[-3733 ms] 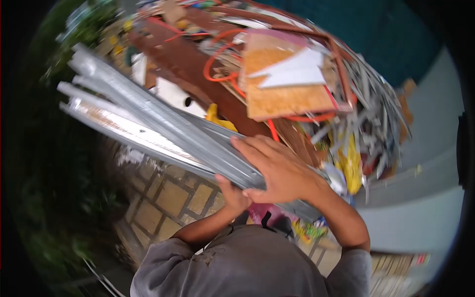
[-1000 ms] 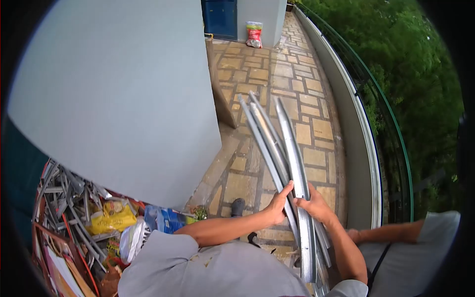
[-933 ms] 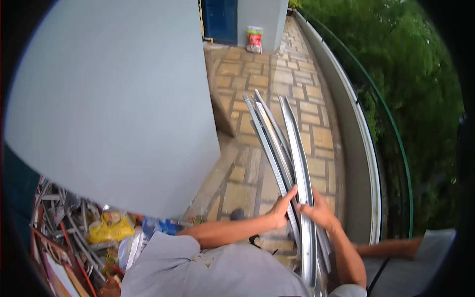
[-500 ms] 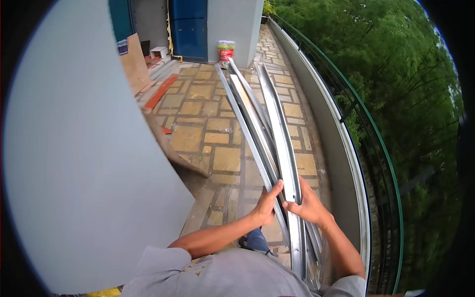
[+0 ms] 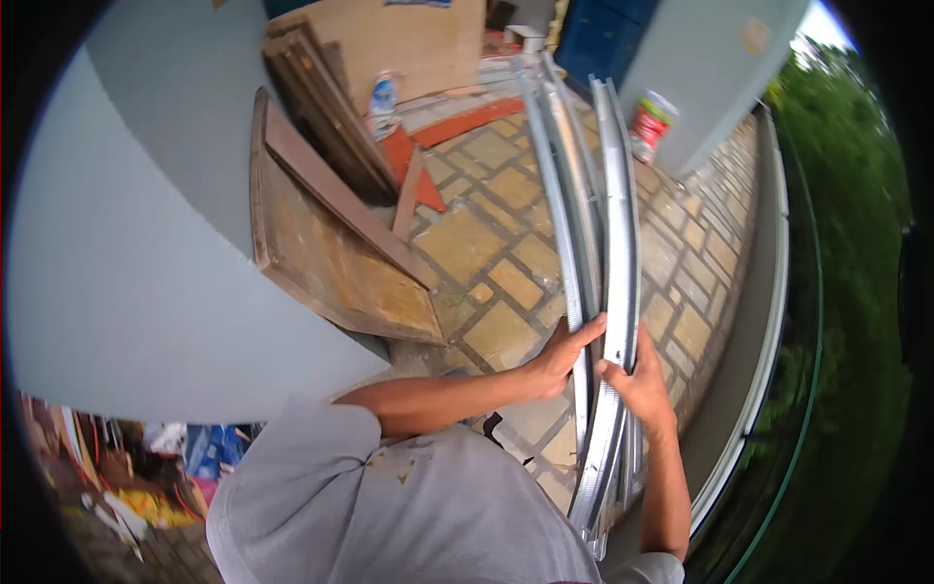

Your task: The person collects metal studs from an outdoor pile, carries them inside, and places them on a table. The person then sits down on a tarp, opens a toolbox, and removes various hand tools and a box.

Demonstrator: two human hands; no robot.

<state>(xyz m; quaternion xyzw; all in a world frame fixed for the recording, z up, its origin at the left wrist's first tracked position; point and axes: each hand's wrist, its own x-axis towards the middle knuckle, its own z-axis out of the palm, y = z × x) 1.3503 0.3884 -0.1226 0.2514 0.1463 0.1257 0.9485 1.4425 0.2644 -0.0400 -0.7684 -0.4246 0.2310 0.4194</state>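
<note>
A bundle of long metal channels (image 5: pixel 617 224) rises in front of me, lengthwise, its far ends above the paved floor. My left hand (image 5: pixel 566 355) is closed around the left-hand channels (image 5: pixel 564 209), thumb on top. On the right, my right hand (image 5: pixel 639 382) grips the wider bright channel, with its thumb across the near face. The hands sit close together near the lower part of the bundle. Fingers under the metal are hidden. The near ends come down beside my grey shirt (image 5: pixel 438 516).
Wooden boards and a frame (image 5: pixel 341 282) lean by the grey wall (image 5: pixel 195 243) at left. A red and white bag (image 5: pixel 652 125) stands by a pillar. A parapet (image 5: pixel 749 360) with a green rail runs along the right. Mixed clutter (image 5: pixel 146 467) lies lower left.
My view has turned left, bringing the leaning boards and lower-left clutter into sight. The channels have swung along with me, still in both hands.
</note>
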